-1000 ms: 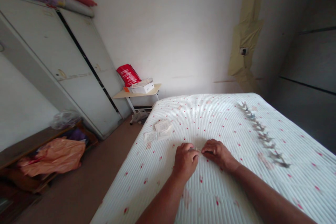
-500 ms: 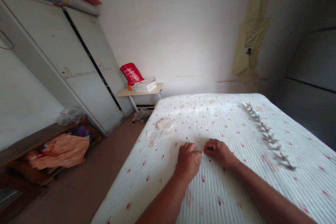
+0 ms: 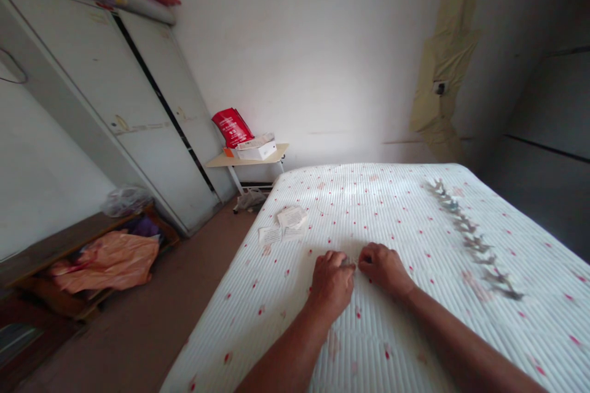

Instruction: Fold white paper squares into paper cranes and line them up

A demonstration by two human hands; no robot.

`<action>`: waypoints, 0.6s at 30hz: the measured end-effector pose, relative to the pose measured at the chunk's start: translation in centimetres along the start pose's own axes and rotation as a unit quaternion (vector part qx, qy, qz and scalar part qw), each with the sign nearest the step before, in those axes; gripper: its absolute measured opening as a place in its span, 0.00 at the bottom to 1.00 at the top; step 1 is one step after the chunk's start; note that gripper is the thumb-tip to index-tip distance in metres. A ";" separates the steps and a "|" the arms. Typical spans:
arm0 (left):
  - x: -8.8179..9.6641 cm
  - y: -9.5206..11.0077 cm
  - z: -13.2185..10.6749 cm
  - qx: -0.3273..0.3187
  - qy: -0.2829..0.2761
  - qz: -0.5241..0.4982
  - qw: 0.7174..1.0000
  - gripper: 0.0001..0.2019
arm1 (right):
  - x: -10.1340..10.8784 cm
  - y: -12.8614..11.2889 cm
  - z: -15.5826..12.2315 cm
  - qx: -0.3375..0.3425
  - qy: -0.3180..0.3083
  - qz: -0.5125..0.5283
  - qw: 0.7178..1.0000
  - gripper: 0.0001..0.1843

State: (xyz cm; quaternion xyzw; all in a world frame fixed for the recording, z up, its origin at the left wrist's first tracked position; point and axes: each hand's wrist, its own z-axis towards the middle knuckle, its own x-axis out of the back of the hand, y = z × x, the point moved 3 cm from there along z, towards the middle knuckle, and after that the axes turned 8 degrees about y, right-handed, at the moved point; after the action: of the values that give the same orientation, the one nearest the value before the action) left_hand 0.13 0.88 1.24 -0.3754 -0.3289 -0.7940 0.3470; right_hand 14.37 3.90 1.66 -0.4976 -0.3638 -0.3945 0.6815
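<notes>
My left hand (image 3: pixel 332 279) and my right hand (image 3: pixel 383 267) meet over the middle of the bed (image 3: pixel 364 356), fingers pinched close together. Between the fingertips shows a small piece of folded paper (image 3: pixel 351 261), mostly hidden by them. Both hands appear closed on it. Beyond and left of them, several loose sheets of printed paper (image 3: pixel 291 217) lie flat on the cover. A row of small folded paper figures (image 3: pixel 474 241) runs along the bed to the right of my right hand.
A small table (image 3: pixel 221 161) beyond the bed's far left corner bears a white box (image 3: pixel 258 151) and a red bag (image 3: pixel 233 128). A grey wardrobe (image 3: pixel 138 92) stands at left. Orange plastic (image 3: pixel 108 261) lies on a low wooden shelf near it.
My hands stay at nearly the same spot with only slight finger movement around the folded paper. The view has shifted a little.
</notes>
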 end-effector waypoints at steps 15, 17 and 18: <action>0.1 -0.4 -0.8 -0.005 -0.015 -0.032 0.999 0.14 | 0.1 -0.2 0.2 -0.005 -0.018 -0.031 0.999 0.08; 0.3 -0.2 -0.9 -0.014 -0.017 -0.027 0.999 0.15 | 0.1 -0.1 0.3 -0.012 -0.024 -0.034 0.999 0.08; 0.4 -0.1 -0.9 -0.016 -0.016 -0.024 0.999 0.16 | 0.1 -0.1 0.4 -0.015 -0.028 -0.035 0.999 0.08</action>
State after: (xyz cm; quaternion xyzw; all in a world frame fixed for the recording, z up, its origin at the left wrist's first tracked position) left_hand -0.52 0.08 1.10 -0.3859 -0.3307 -0.8012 0.3158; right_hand 14.27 4.23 1.93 -0.5057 -0.3939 -0.4090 0.6495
